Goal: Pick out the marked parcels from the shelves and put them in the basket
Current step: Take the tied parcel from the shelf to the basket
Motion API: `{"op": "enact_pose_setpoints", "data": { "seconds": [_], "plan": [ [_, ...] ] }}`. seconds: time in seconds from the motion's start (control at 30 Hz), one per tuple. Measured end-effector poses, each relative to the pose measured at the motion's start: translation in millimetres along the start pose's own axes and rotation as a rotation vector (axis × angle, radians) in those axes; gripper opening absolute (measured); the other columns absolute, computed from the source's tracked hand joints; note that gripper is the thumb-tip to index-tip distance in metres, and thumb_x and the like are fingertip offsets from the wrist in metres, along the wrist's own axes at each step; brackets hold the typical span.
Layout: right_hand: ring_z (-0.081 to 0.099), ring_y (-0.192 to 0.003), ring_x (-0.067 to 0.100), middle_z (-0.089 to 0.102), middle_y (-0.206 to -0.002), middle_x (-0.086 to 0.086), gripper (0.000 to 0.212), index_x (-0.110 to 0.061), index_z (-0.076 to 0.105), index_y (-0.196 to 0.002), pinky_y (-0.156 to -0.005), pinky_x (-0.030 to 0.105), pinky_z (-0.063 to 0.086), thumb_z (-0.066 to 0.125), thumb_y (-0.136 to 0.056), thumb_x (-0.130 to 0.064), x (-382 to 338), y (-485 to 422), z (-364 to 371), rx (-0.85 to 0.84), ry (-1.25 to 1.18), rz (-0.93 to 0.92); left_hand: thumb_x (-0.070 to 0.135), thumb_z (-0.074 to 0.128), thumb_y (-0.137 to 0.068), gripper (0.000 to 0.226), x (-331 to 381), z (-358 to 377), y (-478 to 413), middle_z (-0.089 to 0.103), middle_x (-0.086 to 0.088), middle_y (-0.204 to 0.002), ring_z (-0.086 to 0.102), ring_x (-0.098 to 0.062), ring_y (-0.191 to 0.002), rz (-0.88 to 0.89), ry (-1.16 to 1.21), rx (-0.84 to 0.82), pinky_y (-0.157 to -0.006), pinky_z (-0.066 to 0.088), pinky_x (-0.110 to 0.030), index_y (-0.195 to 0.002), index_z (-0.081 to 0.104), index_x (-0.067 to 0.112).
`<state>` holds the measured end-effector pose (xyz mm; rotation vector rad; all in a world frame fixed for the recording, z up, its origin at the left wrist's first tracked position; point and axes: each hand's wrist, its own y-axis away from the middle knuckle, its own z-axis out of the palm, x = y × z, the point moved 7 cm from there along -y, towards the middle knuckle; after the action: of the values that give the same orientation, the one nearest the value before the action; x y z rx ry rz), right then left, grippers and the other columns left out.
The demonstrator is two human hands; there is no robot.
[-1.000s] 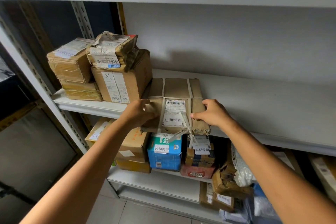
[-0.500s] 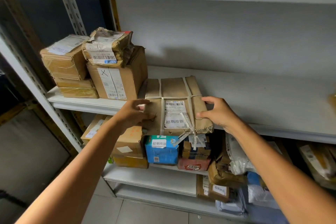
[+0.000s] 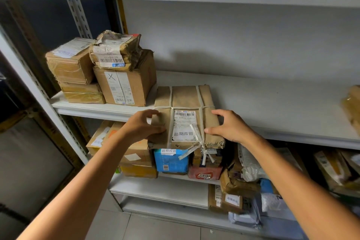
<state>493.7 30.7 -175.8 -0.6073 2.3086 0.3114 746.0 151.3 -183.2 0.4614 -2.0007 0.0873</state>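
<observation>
On the shelf's [image 3: 272, 101] near edge, the paper-wrapped parcel [image 3: 185, 99] is overhanging; we are gripping it, our left hand [image 3: 141, 129] pinching its left side, our right hand [image 3: 230, 128] clasping its right.

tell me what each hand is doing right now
left hand: grips the parcel at its left edge
right hand: grips the same parcel at its right edge
</observation>
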Motion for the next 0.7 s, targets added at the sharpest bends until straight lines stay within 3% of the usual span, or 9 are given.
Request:
{"op": "enact_pose_setpoints", "data": {
  "seconds": [0.13,0.27,0.43,0.57,0.7],
  "plan": [
    [0.046,-0.134,0.022,0.046,-0.150,0.005,0.088,-0.021,0.041,-0.149,-0.105,0.032,0.039,0.084,-0.075,-0.038,2,5,3,-0.020,0.053,-0.009,0.008,0.080,-0.079,0.065,-5,3,-2,0.048,-0.003,-0.126,0.058,-0.025,-0.110,-0.001,-0.034,-0.006,-0.073,0.060,-0.030,-0.137,0.053,0.022],
    [0.044,-0.136,0.022,0.043,-0.152,0.005,0.086,-0.021,0.039,-0.151,-0.107,0.033,0.037,0.083,-0.078,-0.033,6,7,5,-0.020,0.023,-0.011,0.006,0.080,-0.077,0.069,-13,5,-4,0.051,-0.008,-0.132,0.059,-0.030,-0.114,-0.008,0.001,-0.022,-0.085,0.060,-0.044,-0.137,0.052,0.025],
    [0.042,-0.137,0.021,0.041,-0.153,0.003,0.085,-0.021,0.040,-0.150,-0.109,0.034,0.037,0.083,-0.078,-0.031,9,7,5,-0.015,0.008,-0.029,0.006,0.082,-0.076,0.069,-15,5,-2,0.052,-0.008,-0.133,0.059,-0.032,-0.115,-0.009,0.049,-0.017,-0.079,0.061,-0.049,-0.137,0.055,0.024],
    [0.044,-0.135,0.019,0.046,-0.149,0.002,0.079,-0.023,0.048,-0.145,-0.105,0.031,0.038,0.084,-0.076,-0.032,13,4,2,-0.022,-0.011,-0.025,0.006,0.077,-0.082,0.055,-11,5,2,0.049,-0.002,-0.126,0.061,-0.025,-0.104,-0.003,0.058,-0.001,-0.073,0.062,-0.044,-0.132,0.059,0.023],
    [0.045,-0.132,0.017,0.050,-0.145,0.001,0.075,-0.024,0.052,-0.140,-0.099,0.028,0.038,0.086,-0.073,-0.032,17,-1,1,-0.013,-0.060,-0.014,0.002,0.072,-0.085,0.057,-9,7,3,0.055,-0.003,-0.116,0.062,-0.018,-0.096,-0.033,0.134,-0.051,-0.062,0.062,-0.031,-0.135,0.053,0.022]
  ]
}}
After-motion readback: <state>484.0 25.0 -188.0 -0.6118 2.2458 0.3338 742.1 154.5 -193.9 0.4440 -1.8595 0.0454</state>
